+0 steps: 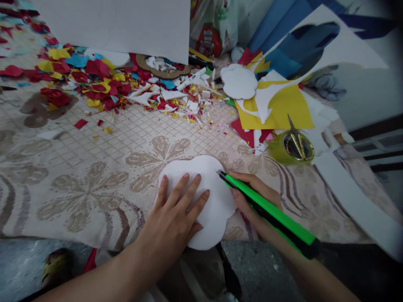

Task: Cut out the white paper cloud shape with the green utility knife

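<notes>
Left hand: grip wide, flat on the white cutout
Right hand: grip wrapped around a green knife, tip over the cutout
Table: cutout overhangs near edge

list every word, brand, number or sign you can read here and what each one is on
None can be read for certain.
Plastic bag: green lettering near the top, too blurred to read; the red print below it is also unclear.
Green cutter: no lettering can be made out.
White cut-out: no writing visible on the part that shows.
</notes>
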A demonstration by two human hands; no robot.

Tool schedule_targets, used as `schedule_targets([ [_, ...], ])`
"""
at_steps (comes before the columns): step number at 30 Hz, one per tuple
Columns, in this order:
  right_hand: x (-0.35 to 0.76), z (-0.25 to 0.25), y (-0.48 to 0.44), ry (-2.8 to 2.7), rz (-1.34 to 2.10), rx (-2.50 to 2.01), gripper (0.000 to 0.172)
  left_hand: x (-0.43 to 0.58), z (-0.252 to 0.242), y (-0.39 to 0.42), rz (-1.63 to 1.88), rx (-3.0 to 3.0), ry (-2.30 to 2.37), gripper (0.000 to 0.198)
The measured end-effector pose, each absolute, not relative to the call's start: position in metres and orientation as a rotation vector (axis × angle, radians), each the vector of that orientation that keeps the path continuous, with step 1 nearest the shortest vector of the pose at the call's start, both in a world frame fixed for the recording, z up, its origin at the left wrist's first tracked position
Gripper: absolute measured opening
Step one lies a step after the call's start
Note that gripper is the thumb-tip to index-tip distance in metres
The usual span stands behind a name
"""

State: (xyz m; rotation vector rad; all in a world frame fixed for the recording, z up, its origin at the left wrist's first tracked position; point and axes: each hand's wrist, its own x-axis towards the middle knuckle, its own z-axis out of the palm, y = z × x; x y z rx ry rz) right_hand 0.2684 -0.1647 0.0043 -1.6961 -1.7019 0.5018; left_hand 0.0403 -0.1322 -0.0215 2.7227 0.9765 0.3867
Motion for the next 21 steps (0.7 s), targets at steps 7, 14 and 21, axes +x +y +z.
schedule_targets([
  [7,0.256,-0.001,-0.170,-1.655,0.343,-1.763,0.024,0.042,-0.020,-0.134,0.339,2.745,0.980,0.042],
  [14,0.249,-0.009,-0.181,-1.696,0.190,-1.777,0.027,0.041,-0.018,-0.134,0.330,2.748,0.980,0.043],
  [21,0.244,-0.008,-0.185,-1.752,0.120,-1.749,0.028,0.041,-0.021,-0.133,0.351,2.753,0.981,0.042],
])
